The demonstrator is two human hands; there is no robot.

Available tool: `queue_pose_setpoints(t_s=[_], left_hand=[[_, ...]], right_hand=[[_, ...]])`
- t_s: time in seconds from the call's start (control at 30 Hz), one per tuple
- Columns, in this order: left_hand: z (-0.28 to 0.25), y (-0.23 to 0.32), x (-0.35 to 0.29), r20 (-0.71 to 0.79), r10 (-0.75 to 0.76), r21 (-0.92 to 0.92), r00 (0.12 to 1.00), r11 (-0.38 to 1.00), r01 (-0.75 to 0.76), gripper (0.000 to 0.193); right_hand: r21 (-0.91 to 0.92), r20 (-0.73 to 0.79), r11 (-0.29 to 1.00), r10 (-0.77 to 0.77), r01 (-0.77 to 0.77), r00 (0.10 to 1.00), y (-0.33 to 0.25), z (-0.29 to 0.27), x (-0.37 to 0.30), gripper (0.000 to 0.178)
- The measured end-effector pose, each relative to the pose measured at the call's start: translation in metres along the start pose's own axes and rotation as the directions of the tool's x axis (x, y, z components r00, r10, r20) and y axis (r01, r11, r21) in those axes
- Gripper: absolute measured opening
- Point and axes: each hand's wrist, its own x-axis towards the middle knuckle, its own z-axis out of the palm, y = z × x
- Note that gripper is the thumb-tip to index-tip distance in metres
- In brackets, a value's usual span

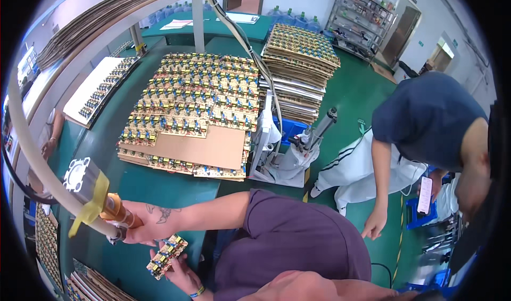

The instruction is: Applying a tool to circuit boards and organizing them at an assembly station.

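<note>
Held in my left hand (183, 275) is a small circuit board panel (166, 256), crowded with yellow, blue and dark parts. Its fingers and thumb grip the panel's edges above the green bench. My right hand (136, 224) is wrapped round the orange body of a hose-fed hand tool (113, 208). That tool has a square metal block at its upper end and yellow tape tied about it. Its working end is hidden by the hand and hose. The panel lies just below the right hand in the picture, and I cannot tell whether tool and panel touch.
Cardboard sheets covered with circuit boards (197, 93) lie across the green bench (146, 186). Behind stands a tall board stack (295, 72). A grey-white stand (287, 162) is beside the bench. At right, a person in dark blue (431, 120) holds a phone (424, 195); another person's arm (53, 136) shows at left.
</note>
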Motion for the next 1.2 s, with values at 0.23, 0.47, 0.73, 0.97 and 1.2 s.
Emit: queue_pose_setpoints(t_s=[0.23,0.47,0.73,0.97,1.2], left_hand=[[-0.018,0.008,-0.008,-0.048,-0.018,0.052,0.999,0.998,0.021,0.07],[-0.011,0.001,0.012,0.081,-0.137,-0.173,0.987,0.974,0.149,0.077],[-0.002,-0.008,0.018,0.16,-0.05,-0.184,0.986,0.98,0.079,0.067],[0.001,-0.01,0.016,0.218,-0.15,-0.106,0.964,0.979,0.177,0.064],[0.008,-0.014,0.016,0.232,-0.09,-0.034,0.969,0.994,0.1,0.064]], right_hand=[[0.061,0.074,0.991,0.112,-0.117,0.991,0.007,0.002,0.007,0.054],[0.379,-0.191,0.922,0.161,-0.078,0.968,-0.001,-0.007,0.008,0.054],[0.099,0.033,0.994,-0.047,0.044,0.998,0.006,0.01,0.028,0.052],[0.108,0.058,0.994,-0.004,-0.003,0.998,0.017,0.03,0.023,0.057],[0.093,0.074,0.996,-0.009,0.002,0.997,0.017,0.034,0.016,0.057]])
